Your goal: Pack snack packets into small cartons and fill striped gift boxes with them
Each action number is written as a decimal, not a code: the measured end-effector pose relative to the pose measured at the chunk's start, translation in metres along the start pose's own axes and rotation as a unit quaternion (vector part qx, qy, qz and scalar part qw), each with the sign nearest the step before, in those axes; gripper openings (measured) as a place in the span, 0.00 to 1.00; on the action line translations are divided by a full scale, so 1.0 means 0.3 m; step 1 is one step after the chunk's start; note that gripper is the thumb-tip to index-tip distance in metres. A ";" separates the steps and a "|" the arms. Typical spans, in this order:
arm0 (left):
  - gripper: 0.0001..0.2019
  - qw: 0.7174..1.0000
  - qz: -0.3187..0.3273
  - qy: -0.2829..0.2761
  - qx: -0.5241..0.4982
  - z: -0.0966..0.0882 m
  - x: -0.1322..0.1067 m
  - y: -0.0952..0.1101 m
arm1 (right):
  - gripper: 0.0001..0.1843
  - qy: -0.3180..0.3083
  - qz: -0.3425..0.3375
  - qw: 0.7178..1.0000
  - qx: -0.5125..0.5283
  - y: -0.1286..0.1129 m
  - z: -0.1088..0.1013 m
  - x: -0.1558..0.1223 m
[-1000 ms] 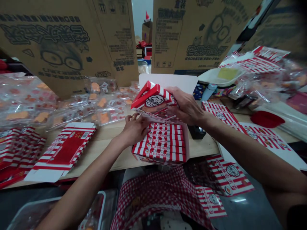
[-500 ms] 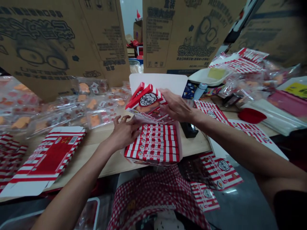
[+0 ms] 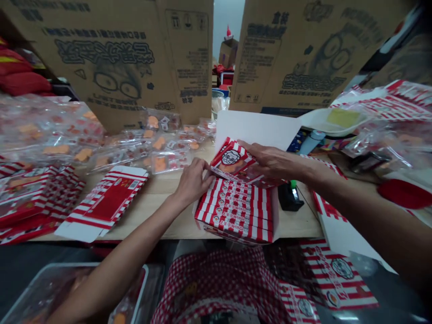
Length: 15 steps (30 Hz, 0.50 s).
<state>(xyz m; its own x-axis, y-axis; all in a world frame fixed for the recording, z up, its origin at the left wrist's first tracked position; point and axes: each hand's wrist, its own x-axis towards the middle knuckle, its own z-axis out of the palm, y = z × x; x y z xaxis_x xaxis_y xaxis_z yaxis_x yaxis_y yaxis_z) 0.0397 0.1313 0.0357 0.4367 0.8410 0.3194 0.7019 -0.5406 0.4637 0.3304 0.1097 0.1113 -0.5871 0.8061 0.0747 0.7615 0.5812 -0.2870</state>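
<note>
Your right hand (image 3: 268, 160) grips the striped packs (image 3: 232, 160), holding them tilted above the back of the open carton (image 3: 276, 216). Your left hand (image 3: 193, 181) bends its fingers at the carton's back left corner, beside those packs; you cannot tell whether it grips anything. In the carton sits a row of matching boxes (image 3: 236, 213). Just right stands a black tape dispenser (image 3: 289, 201); to the left lies a flattened striped box (image 3: 110, 200), with clear packets (image 3: 164, 163) behind.

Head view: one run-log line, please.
right hand: holding tilted striped boxes | left hand: at left side of carton | carton: packed row, flap up
</note>
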 end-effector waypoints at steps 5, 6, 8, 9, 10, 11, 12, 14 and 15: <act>0.17 0.984 -0.102 -0.048 -0.138 0.047 0.100 -0.046 | 0.50 -0.041 0.029 0.999 0.001 -0.041 -0.059 0.014; 0.15 0.982 -0.093 -0.056 -0.157 0.058 0.117 -0.054 | 0.52 -0.060 0.038 0.998 -0.004 -0.050 -0.071 0.018; 0.17 0.975 -0.063 -0.076 -0.197 0.078 0.143 -0.065 | 0.53 -0.098 0.045 0.994 -0.008 -0.071 -0.090 0.028; 0.19 0.970 -0.046 -0.085 -0.224 0.088 0.152 -0.069 | 0.53 -0.104 0.046 0.993 -0.016 -0.083 -0.096 0.035; 0.20 0.963 -0.031 -0.090 -0.252 0.096 0.159 -0.072 | 0.53 -0.097 0.047 0.994 -0.028 -0.096 -0.099 0.045; 0.21 0.957 -0.019 -0.093 -0.276 0.104 0.164 -0.075 | 0.53 -0.079 0.048 0.995 -0.042 -0.110 -0.098 0.057; 0.20 0.951 -0.011 -0.093 -0.294 0.111 0.169 -0.079 | 0.52 -0.056 0.050 0.996 -0.056 -0.123 -0.094 0.071; 0.17 0.945 -0.005 -0.092 -0.313 0.118 0.176 -0.090 | 0.46 -0.022 0.050 0.995 -0.079 -0.144 -0.083 0.105; 0.16 0.945 -0.005 -0.094 -0.314 0.119 0.179 -0.097 | 0.41 -0.026 0.044 0.995 -0.082 -0.150 -0.080 0.122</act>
<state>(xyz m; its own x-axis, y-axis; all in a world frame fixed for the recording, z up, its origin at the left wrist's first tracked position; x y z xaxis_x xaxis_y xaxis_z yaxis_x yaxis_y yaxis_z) 0.0628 0.1930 0.0098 0.5655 0.8030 0.1882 0.2602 -0.3902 0.8832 0.2811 0.1157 0.1498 -0.5263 0.8503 0.0062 0.8425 0.5225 -0.1310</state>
